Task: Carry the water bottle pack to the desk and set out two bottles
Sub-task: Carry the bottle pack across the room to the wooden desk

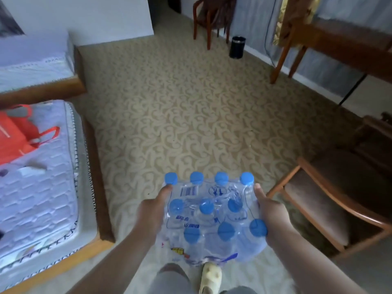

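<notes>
A shrink-wrapped water bottle pack (212,213) with several blue caps is held in front of me at waist height, above the carpet. My left hand (153,211) grips its left side, thumb on top near a corner cap. My right hand (272,213) grips its right side. A dark wooden desk (343,45) stands at the upper right, its top only partly in view.
A bed with a white mattress (40,177) and a red bag (19,136) lies at the left. A wooden chair (331,209) stands close on my right. Another chair (212,15) and a black bin (237,47) sit farther back. Patterned carpet (186,102) stretches ahead.
</notes>
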The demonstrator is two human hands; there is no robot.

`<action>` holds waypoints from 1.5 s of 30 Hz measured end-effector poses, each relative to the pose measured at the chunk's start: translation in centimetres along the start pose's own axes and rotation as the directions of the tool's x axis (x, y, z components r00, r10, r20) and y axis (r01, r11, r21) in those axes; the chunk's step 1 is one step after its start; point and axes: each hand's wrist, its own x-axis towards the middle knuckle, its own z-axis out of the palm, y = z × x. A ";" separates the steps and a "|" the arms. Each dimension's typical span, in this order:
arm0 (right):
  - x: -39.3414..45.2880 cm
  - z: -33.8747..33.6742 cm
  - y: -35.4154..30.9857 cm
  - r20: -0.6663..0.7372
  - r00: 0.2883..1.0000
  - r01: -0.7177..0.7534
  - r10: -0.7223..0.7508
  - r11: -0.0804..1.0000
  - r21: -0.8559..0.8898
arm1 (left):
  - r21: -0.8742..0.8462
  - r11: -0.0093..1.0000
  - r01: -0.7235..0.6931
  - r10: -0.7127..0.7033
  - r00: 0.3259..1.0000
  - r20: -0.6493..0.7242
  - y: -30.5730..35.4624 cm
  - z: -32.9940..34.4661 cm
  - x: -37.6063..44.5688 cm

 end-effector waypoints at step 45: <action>55.4 10.7 -61.5 -0.192 0.973 -0.033 0.127 0.902 0.430 | 0.069 0.966 -0.250 0.201 0.889 0.411 65.7 41.0 53.2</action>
